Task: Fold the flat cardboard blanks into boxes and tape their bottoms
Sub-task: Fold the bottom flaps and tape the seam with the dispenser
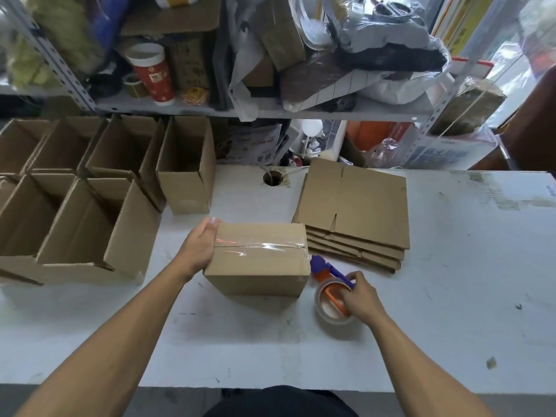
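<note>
Head view: my left hand (201,247) steadies the taped box (259,257) (seam sealed); right hand (358,296) grasps the tape dispenser (332,291). Next: flip it upright.

Both bare forearms reach from the near edge toward the middle of the scene, the left one running diagonally from near left, the right one from near right. The left hand (200,248) lies against the left side of the taped box (260,257), palm to the cardboard, its fingers curled over the far left top corner and the wrist bent slightly inward. The right hand (359,297) sits nearer and to the right, back of the hand upward, its fingers and thumb curled round the tape dispenser (332,291), which rests on the surface (451,296). The two hands are well apart, with the box between them
</note>
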